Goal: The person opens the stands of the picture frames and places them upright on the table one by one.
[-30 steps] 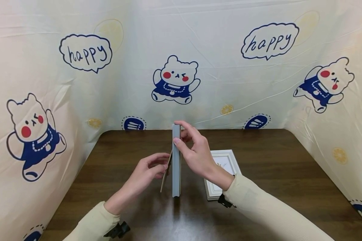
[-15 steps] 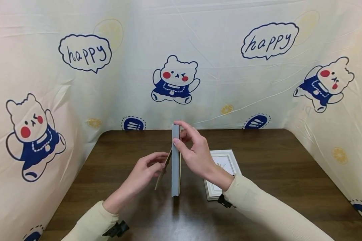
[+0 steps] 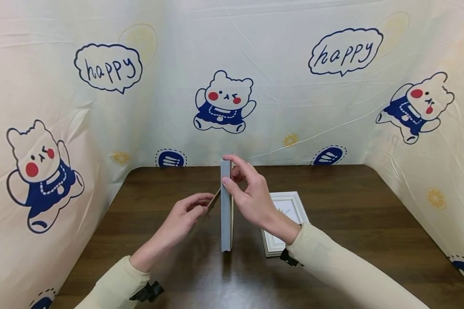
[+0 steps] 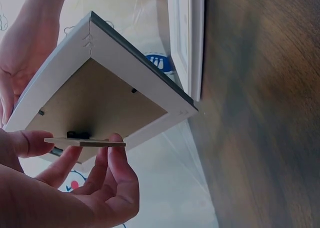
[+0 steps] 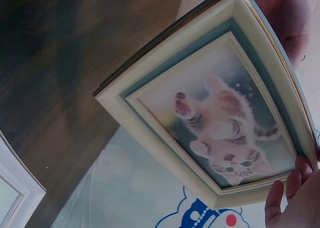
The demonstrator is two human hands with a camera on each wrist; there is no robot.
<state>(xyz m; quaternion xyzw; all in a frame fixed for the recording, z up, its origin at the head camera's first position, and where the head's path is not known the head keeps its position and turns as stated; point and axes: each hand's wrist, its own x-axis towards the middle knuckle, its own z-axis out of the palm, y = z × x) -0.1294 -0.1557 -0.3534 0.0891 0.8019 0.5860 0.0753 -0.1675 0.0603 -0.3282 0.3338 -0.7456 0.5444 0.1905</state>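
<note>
A picture frame (image 3: 226, 219) stands edge-on to me in the middle of the head view, its blue-grey side facing me. Its front, in the right wrist view, has a cream border and a kitten photo (image 5: 225, 133), upside down there. My right hand (image 3: 251, 193) grips the frame's upper part, thumb on the near side and a finger over the top. On the brown back panel (image 4: 100, 97), a flat easel leg (image 4: 87, 142) is swung out. My left hand (image 3: 183, 219) pinches this leg between thumb and fingers. Whether the frame touches the table cannot be told.
A second, white picture frame (image 3: 303, 210) lies face up on the dark wooden table (image 3: 352, 223), partly behind my right wrist. A cloth backdrop (image 3: 278, 64) printed with bears surrounds the table's back and sides.
My left hand has moved slightly left and swung the easel leg further out from the frame's back. My right hand and the frame have stayed nearly still.
</note>
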